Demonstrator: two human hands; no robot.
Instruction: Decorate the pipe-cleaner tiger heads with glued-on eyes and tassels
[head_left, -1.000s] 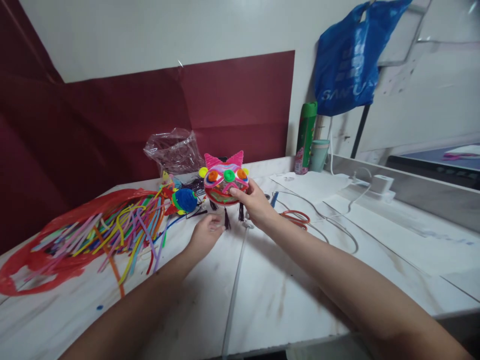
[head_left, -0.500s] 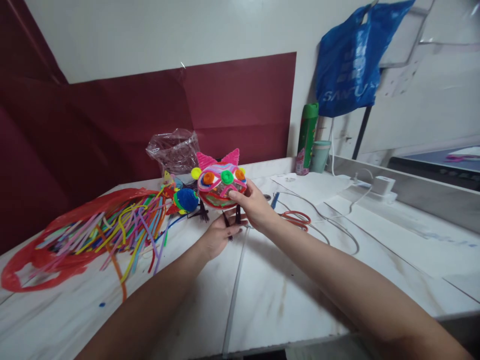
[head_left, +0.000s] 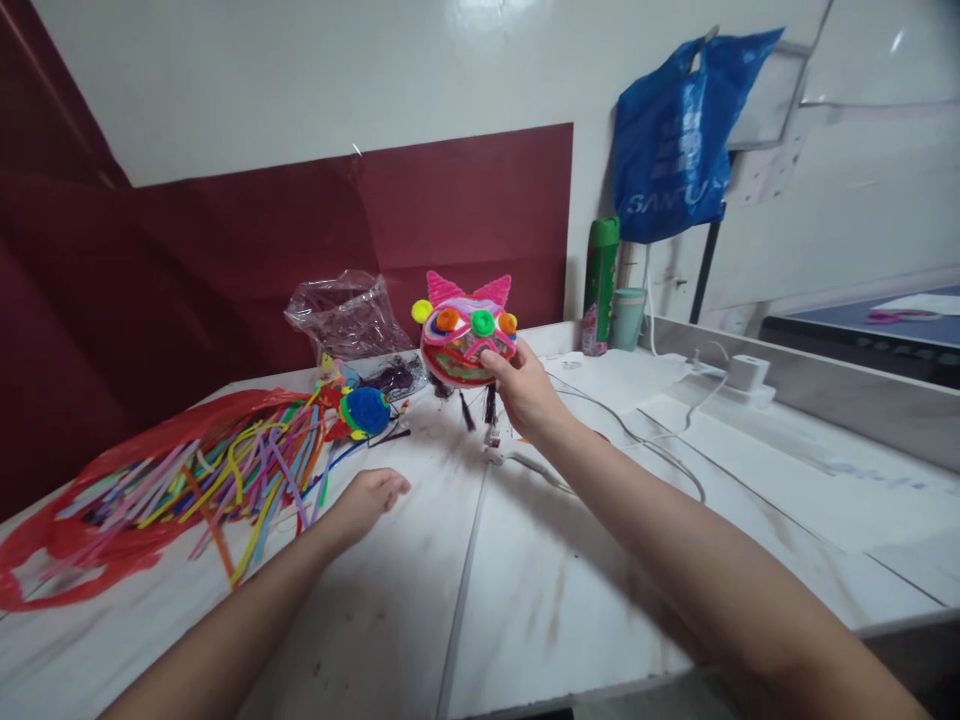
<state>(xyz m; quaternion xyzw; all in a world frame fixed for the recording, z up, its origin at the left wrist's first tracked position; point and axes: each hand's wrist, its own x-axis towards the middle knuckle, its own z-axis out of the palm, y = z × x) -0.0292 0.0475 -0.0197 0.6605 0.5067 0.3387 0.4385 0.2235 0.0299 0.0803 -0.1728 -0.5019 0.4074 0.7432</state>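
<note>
My right hand (head_left: 525, 390) grips a colourful animal-head craft (head_left: 469, 345) by its right side, thumb in front, above the table. This head has pink pointed ears, a green nose, orange-centred eyes, a yellow ball at one side and dark tassels hanging below. Lower left of it, my left hand (head_left: 371, 500) is just over the table with its fingers curled in and nothing showing in them. A smaller blue fuzzy craft (head_left: 365, 412) with yellow and red trim lies beyond the left hand, beside a pile of pipe cleaners (head_left: 232, 460).
Under the pipe cleaners spreads a red plastic bag (head_left: 45, 590). Clear plastic wrap (head_left: 345, 312) stands behind. A white corded tool (head_left: 525, 460) lies below the craft. At the back right are a green spray can (head_left: 601, 285), a cup (head_left: 628, 320), a charger (head_left: 748, 372) and a hanging blue bag (head_left: 675, 140).
My left hand has come away from the craft's tassels and drawn back to the lower left, its fingers now curled. My right hand has shifted the craft slightly right and up.
</note>
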